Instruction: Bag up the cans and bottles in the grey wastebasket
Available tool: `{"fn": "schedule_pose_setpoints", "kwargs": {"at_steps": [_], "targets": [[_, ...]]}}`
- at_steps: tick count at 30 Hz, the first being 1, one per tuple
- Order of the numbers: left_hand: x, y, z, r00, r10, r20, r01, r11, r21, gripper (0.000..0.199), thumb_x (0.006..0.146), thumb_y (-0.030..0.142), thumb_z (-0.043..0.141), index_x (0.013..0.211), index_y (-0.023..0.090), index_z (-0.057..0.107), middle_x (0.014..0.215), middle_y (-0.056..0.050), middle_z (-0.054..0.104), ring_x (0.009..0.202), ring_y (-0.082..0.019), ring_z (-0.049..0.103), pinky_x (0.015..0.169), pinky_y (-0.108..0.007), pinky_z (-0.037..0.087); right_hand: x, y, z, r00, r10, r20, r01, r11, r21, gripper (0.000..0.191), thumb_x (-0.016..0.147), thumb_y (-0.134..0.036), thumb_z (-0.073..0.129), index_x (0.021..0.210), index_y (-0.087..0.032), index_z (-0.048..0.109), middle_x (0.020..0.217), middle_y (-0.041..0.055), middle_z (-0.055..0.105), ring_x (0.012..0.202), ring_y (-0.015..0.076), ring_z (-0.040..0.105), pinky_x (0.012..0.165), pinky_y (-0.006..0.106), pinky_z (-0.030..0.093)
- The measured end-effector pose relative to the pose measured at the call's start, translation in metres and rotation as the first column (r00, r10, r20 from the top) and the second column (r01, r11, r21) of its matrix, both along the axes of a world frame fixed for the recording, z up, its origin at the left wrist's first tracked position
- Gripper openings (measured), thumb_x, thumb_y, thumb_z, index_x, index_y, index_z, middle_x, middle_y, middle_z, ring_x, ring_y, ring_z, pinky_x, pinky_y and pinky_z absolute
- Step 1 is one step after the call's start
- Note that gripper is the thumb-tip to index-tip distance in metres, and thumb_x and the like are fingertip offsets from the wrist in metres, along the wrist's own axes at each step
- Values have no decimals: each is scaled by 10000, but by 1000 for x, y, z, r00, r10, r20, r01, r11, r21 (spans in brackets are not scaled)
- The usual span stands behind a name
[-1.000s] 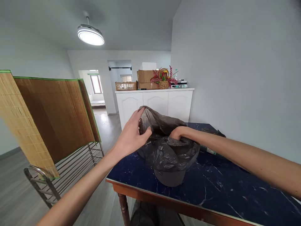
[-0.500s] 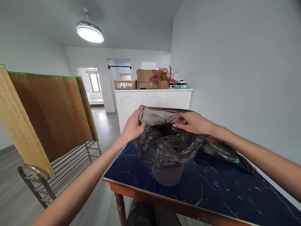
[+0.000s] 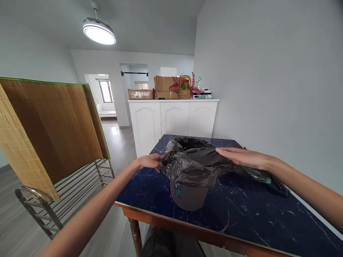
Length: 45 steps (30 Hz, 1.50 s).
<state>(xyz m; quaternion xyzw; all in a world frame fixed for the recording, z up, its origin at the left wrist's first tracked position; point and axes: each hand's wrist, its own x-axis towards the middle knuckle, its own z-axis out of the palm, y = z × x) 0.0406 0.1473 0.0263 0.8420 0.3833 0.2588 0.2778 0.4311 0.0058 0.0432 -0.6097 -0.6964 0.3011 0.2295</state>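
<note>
A grey trash bin (image 3: 189,198) stands upright on a dark blue marble-patterned table (image 3: 150,198). A black trash bag (image 3: 184,167) lines it, its crumpled edge folded down over the outside of the rim. At the left side of the rim, my left hand (image 3: 150,162) has its fingers closed on the bag's edge. My right hand (image 3: 245,157) pinches the bag at the right, thumb above and fingers below, and the plastic is stretched out toward it. The fingertips of both hands are partly hidden by the bag.
A dark plastic package (image 3: 259,175) with a green patch lies at the table's right. Behind the table is a white cabinet (image 3: 175,119) bearing cardboard boxes (image 3: 165,85) and a flower basket (image 3: 184,93). A metal rack (image 3: 80,191) with a bamboo mat (image 3: 59,128) stands at left.
The bag's raised back edge has come down over the bin's rim. My left hand has lowered along the left side, and my right hand has moved outward to the right, pulling the plastic.
</note>
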Motion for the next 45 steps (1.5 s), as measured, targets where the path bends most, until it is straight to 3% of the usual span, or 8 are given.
{"fn": "schedule_pose_setpoints", "kwargs": {"at_steps": [5, 8, 14, 20, 28, 32, 38, 45], "targets": [[-18, -38, 3, 989, 101, 107, -121, 972, 201, 325, 1029, 422, 521, 1179, 192, 696, 1256, -125, 744, 1166, -286, 663, 997, -404, 539, -24, -50, -15, 973, -224, 57, 166, 849, 502, 611, 988, -730, 549, 1409, -291, 609, 1453, 131, 672, 1295, 360, 670, 1039, 515, 602], [-20, -68, 4, 984, -3, 176, -67, 919, 389, 331, 1113, 417, 386, 1203, 206, 624, 1249, -113, 709, 1179, -250, 644, 1067, -416, 500, -41, -72, -27, 961, -201, 188, 7, 702, 712, 509, 1010, -604, 619, 1417, -303, 555, 1438, 134, 641, 1263, 345, 655, 1018, 509, 583], [-19, -94, -14, 980, -175, -91, 192, 740, 645, 370, 924, 419, 738, 1176, 224, 551, 1177, -117, 691, 1086, -285, 665, 968, -425, 537, -66, -75, -53, 838, -125, 530, -387, 548, 741, 200, 1069, -303, 590, 1269, -296, 597, 1218, 106, 708, 1091, 310, 688, 918, 489, 555], [-18, -90, -41, 956, -102, -276, 289, 494, 820, 168, 975, 122, 561, 1115, 215, 568, 990, -75, 712, 873, -232, 677, 785, -353, 514, -83, -69, -71, 880, -235, 413, -264, 481, 836, 214, 1072, -294, 585, 1266, -218, 537, 1031, 106, 689, 905, 271, 672, 757, 398, 521], [-26, -77, -68, 886, -2, -464, 427, 397, 813, 257, 948, 46, 556, 1141, 212, 585, 951, -40, 669, 821, -211, 651, 749, -347, 474, -84, -64, -71, 865, -223, 450, -338, 405, 850, 109, 1094, -192, 515, 1092, -228, 617, 976, 75, 640, 836, 221, 599, 748, 349, 437], [-31, -66, -87, 858, 12, -514, 439, 503, 745, 147, 1009, 97, 544, 1083, 216, 586, 969, -53, 674, 841, -227, 657, 763, -360, 477, -75, -62, -87, 838, -163, 520, -391, 485, 782, 126, 1071, -170, 534, 1009, -231, 625, 1000, 77, 649, 853, 230, 602, 761, 359, 445], [-46, -59, -93, 859, -213, -465, 409, 832, 376, 204, 971, 271, 692, 1173, 247, 677, 1194, -57, 720, 945, -214, 741, 802, -301, 531, -60, -71, -94, 782, 129, 610, -505, 705, 498, 113, 1076, -217, 558, 984, -259, 607, 953, 22, 686, 825, 205, 671, 743, 336, 476], [-63, -46, -85, 919, -192, -345, 239, 966, 98, 182, 937, 375, 680, 1006, 225, 756, 921, -22, 783, 751, -177, 703, 694, -266, 497, -71, -67, -76, 872, -224, 435, -242, 577, 781, 256, 1113, -291, 435, 1336, -169, 469, 774, -31, 631, 521, 146, 590, 524, 279, 348]]}}
